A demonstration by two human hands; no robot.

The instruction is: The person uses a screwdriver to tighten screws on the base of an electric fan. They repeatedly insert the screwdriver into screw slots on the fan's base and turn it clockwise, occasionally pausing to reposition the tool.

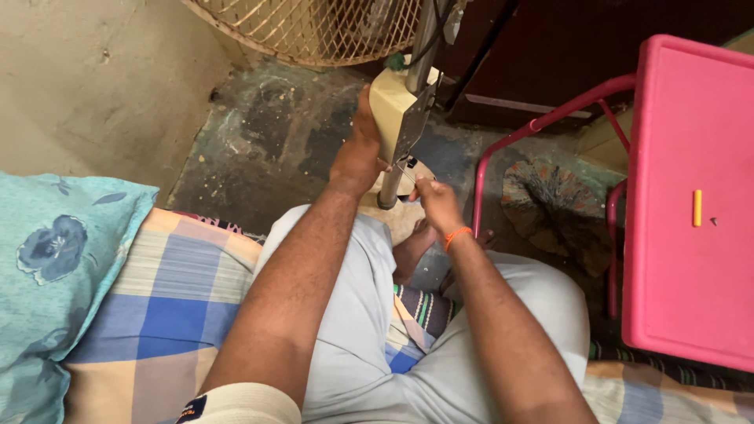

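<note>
A pedestal fan stands in front of me: its cream wire cage (314,27) at the top, a cream control box (397,110) below it, and a grey metal pole (390,184) running down to the base. My left hand (357,149) is wrapped around the left side of the control box. My right hand (436,200), with an orange band at the wrist, is pinched on something small next to the pole just under the box; what it holds is too small to make out. I sit with my knees apart in light grey shorts.
A pink table (691,196) with pink metal legs stands at the right, with a small yellow stick (697,207) on it. A crumpled cloth (554,208) lies on the dark stained floor. A blue flowered pillow (55,259) and checked sheet (169,314) lie at the left.
</note>
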